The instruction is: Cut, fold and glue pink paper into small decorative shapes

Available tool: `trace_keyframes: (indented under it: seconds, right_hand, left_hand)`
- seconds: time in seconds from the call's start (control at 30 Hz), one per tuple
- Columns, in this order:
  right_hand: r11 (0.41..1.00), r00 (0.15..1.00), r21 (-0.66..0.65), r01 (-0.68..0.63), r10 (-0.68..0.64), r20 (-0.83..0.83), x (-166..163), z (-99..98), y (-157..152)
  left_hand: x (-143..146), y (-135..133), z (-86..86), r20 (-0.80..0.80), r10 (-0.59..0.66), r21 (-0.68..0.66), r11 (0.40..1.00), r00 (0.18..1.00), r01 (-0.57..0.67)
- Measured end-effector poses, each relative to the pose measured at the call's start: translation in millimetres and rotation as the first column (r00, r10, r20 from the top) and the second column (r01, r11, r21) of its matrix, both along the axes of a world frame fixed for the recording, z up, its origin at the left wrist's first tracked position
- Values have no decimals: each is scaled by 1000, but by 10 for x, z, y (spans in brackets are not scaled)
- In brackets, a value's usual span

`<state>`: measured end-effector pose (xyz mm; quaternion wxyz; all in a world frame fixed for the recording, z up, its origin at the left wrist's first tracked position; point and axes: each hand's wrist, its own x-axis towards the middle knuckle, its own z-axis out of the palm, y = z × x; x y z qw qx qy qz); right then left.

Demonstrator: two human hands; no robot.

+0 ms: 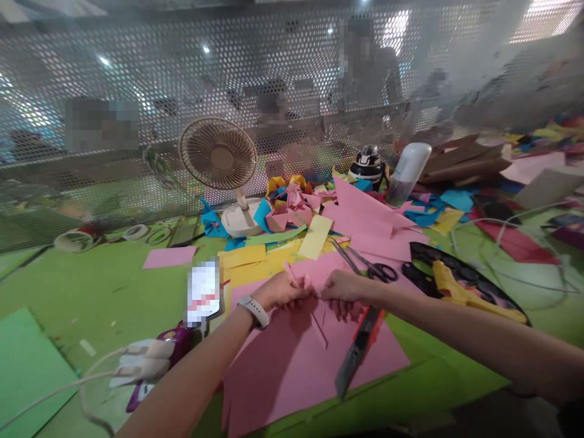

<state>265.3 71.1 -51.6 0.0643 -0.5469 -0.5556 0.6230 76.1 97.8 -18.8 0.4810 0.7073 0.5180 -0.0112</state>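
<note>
My left hand [283, 291], with a white watch [255, 310] on its wrist, is closed in a pinch on a small folded piece of pink paper [305, 281]. Close beside it, my right hand [343, 292] has its fingers curled in, its tips near the same paper; what they grip is hidden. A thin pink paper strip [319, 328] slants down below the hands. Under both lie large pink paper sheets [283, 377]. A utility knife [358, 350] rests on the sheets below my right hand, and scissors [381, 272] lie just beyond my right wrist.
A fan [221, 155] stands at the back beside folded paper pieces [292, 210]. To the left are a phone [203, 295] and plugs with cables [143, 362]. A yellow glue gun [456, 289] lies on a black tray [497, 289] at right. Perforated metal [159, 73] borders the green table.
</note>
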Motion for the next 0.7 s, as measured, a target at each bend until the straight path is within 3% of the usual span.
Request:
trace_keyframes:
  seconds: [0.47, 0.7]
  right_hand:
    - [1000, 1000, -7, 27, -27, 2, -23, 24, -15]
    - [1000, 1000, -4, 25, -25, -16, -17, -19, -8]
  left_hand:
    - [-16, -15, 29, -3, 86, -53, 995, 996, -86]
    - [45, -42, 66, 6, 120, -16, 993, 993, -120]
